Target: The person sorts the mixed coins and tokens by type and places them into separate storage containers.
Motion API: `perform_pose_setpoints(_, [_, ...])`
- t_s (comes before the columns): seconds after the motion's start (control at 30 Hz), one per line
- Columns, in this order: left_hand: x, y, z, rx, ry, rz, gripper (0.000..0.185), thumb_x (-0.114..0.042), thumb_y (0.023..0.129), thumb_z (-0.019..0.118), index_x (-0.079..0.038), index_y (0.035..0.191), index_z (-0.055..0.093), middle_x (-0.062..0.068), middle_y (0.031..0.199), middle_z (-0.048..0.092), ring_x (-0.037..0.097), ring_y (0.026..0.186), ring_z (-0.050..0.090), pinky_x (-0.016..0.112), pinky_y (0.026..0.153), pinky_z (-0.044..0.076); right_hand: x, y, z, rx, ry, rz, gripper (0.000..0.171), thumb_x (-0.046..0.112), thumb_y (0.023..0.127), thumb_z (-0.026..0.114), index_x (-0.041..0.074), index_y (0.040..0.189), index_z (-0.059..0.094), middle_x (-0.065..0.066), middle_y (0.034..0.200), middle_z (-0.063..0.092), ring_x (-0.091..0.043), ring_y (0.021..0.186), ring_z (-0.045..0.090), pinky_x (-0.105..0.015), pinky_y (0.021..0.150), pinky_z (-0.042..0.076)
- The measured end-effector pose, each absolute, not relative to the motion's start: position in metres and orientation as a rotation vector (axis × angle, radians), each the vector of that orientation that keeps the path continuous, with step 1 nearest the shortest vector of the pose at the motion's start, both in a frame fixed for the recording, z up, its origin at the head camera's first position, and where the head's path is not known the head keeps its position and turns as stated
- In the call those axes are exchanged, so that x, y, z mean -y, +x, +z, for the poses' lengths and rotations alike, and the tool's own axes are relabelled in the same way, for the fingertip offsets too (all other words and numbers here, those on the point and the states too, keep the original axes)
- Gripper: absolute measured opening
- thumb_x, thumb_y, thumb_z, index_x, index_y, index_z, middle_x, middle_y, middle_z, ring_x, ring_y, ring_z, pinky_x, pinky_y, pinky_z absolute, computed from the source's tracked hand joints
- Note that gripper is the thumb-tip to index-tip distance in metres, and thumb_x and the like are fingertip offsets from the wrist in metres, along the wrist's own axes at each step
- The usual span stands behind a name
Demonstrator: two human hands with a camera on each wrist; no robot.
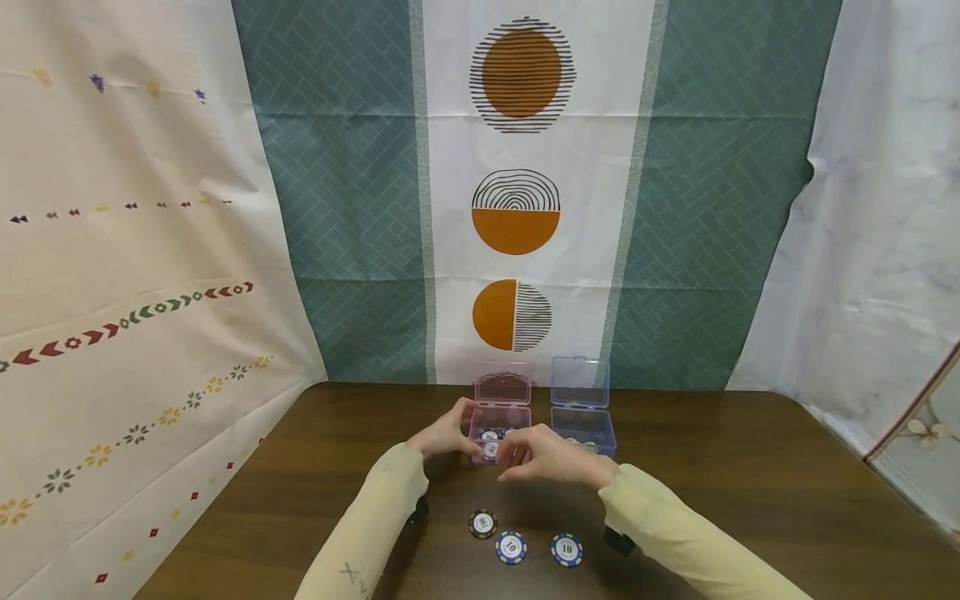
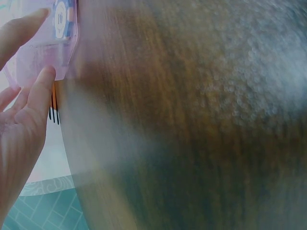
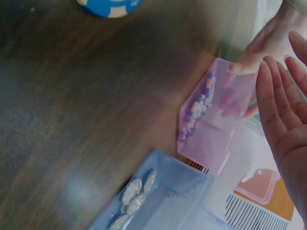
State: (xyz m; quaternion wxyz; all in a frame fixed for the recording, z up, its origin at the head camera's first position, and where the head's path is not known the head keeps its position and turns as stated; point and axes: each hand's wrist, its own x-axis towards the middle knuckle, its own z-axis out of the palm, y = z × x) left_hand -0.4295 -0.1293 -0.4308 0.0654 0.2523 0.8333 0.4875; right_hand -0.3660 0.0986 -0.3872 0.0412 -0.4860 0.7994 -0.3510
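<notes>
Head: 3 loose chips on table (image 1: 750, 467) in front of pink box (image 1: 501, 432); two blue (image 1: 511, 547) read "10", dark one (image 1: 483, 523) unreadable. Pink box holds chips, lid up. Blue box (image 1: 583, 429) just right of it, lid up. Left hand (image 1: 444, 433) grips pink box's left side; right hand (image 1: 546, 457) at its front, grip unclear.

L wrist: fingertips (image 2: 45, 76) on pink box wall, chip (image 2: 62, 18) inside.

R wrist: right hand flat, fingers straight, beside pink box; blue box holds 4 pale pcs (image 3: 135, 197).

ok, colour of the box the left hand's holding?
Clear pink box, chips inside; left hand grips it. Right wrist view shows it best.

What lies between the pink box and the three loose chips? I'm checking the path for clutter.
In the head view, only the two hands and bare table lie between the pink box and the chips.
</notes>
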Motion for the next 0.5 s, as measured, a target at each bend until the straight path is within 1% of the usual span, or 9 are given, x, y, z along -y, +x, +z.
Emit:
perform_pose_setpoints(0.23, [0.1287, -0.4286, -0.4294, -2.523, 0.771, 1.454, 0.071, -0.001, 0.069, 0.075, -0.001, 0.125, 0.03, 0.022, 0.13, 0.038, 0.037, 0.121, 0.034, 0.05, 0.095, 0.03, -0.0949, -0.3609, -0.3921, -2.385, -1.57, -1.043, 0.019, 0.014, 0.079, 0.071, 0.002, 0.092, 0.063, 0.0, 0.082, 0.063, -0.004, 0.07, 0.057, -0.026, 0.064, 0.05])
perform_pose_setpoints(0.4, [0.1284, -0.4285, -0.4292, -2.514, 0.759, 1.463, 0.071, -0.001, 0.07, 0.074, -0.001, 0.125, 0.03, 0.021, 0.131, 0.037, 0.037, 0.122, 0.033, 0.05, 0.094, 0.031, -0.0917, -0.3593, -0.3962, -2.338, -1.563, -1.01, 0.02, 0.013, 0.078, 0.071, 0.001, 0.092, 0.062, -0.005, 0.084, 0.063, -0.004, 0.07, 0.057, -0.022, 0.064, 0.049])
perform_pose_setpoints(0.5, [0.1281, -0.4279, -0.4293, -2.518, 0.763, 1.456, 0.071, 0.0, 0.07, 0.074, 0.0, 0.125, 0.029, 0.022, 0.131, 0.037, 0.037, 0.122, 0.033, 0.05, 0.094, 0.031, -0.0893, -0.3588, -0.3979, -2.332, -1.556, -0.982, 0.02, 0.013, 0.077, 0.072, 0.001, 0.09, 0.062, -0.006, 0.083, 0.063, -0.003, 0.07, 0.057, -0.02, 0.063, 0.048])
